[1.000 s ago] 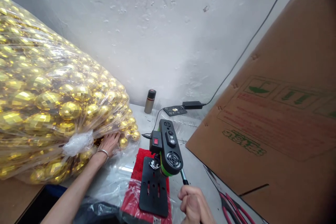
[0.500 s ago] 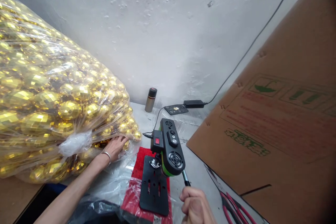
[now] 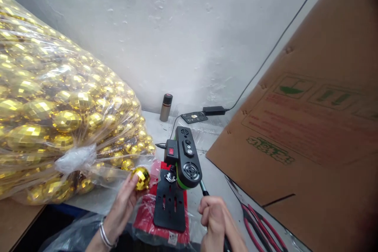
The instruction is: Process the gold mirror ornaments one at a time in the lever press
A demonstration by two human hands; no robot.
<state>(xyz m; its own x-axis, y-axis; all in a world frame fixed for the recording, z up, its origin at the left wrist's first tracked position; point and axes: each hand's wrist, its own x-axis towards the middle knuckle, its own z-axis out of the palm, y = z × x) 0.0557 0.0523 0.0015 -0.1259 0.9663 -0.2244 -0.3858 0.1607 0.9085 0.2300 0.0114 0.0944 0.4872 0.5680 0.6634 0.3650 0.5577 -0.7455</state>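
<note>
My left hand (image 3: 122, 204) pinches a faceted gold ball (image 3: 141, 177) between thumb and fingers, just left of a small black press machine (image 3: 183, 161). The machine has a red switch, a green band and a black base plate (image 3: 169, 202) lying on red material. My right hand (image 3: 213, 217) is wrapped round the machine's lever handle (image 3: 203, 189) at the lower right. A big clear plastic bag full of gold balls (image 3: 59, 118) bulges at the left, its mouth open toward my left hand.
A large brown cardboard sheet (image 3: 310, 126) leans across the right. A small dark canister (image 3: 165, 107), a black power adapter (image 3: 214, 110) and a controller (image 3: 194, 117) sit by the white wall. Red and black cables (image 3: 260, 228) lie at the lower right.
My left hand has come out of the bag's mouth with one gold ball and moved right toward the machine. My right hand stays on the lever.
</note>
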